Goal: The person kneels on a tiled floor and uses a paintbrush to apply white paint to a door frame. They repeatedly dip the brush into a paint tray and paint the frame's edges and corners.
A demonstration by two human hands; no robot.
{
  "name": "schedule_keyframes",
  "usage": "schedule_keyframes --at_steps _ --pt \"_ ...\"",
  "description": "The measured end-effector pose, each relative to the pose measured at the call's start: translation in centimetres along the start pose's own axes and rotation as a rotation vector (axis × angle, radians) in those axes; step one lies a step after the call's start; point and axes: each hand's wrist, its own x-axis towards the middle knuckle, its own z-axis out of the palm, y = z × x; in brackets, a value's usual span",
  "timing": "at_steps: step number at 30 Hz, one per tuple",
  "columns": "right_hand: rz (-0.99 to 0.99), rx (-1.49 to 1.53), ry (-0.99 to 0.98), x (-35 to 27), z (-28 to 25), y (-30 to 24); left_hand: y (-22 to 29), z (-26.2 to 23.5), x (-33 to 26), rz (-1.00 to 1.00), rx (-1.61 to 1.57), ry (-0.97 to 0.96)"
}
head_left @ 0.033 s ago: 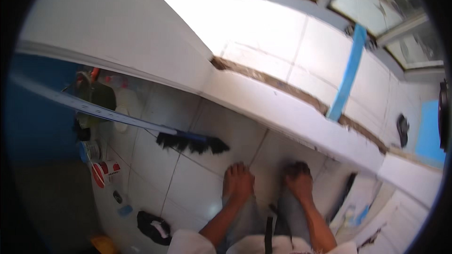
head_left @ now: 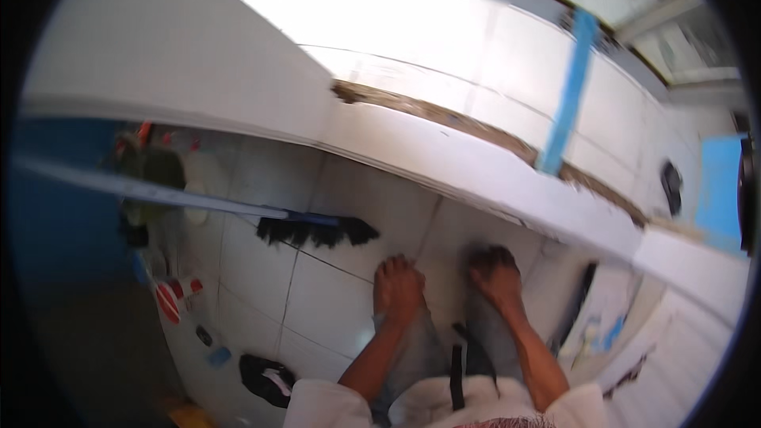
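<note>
Your forearms run down out of view at the lower edge, and both hands hang bare over the tiled floor (head_left: 317,285): the left hand (head_left: 398,289) and the right hand (head_left: 495,273) each with the grip loosely spread, pinching nothing. The broom (head_left: 317,230) lies just left of your left hand, its handle blurring away toward the left rim. Far left, a red-and-white round package (head_left: 170,299) and dark bottles are too smeared to tell apart
</note>
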Motion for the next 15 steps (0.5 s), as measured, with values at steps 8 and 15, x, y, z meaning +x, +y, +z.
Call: schedule_keyframes --at_steps 8,15 --pt "0.239 0.377 0.105 -1.6 -0.3 1.5 1.1 -2.9 0.2 0.005 0.013 0.205" --pt "0.470 0.509 0.611 -18.0 0.1 13.2 -3.9 0.6 -2.0 0.212 -0.030 0.347"
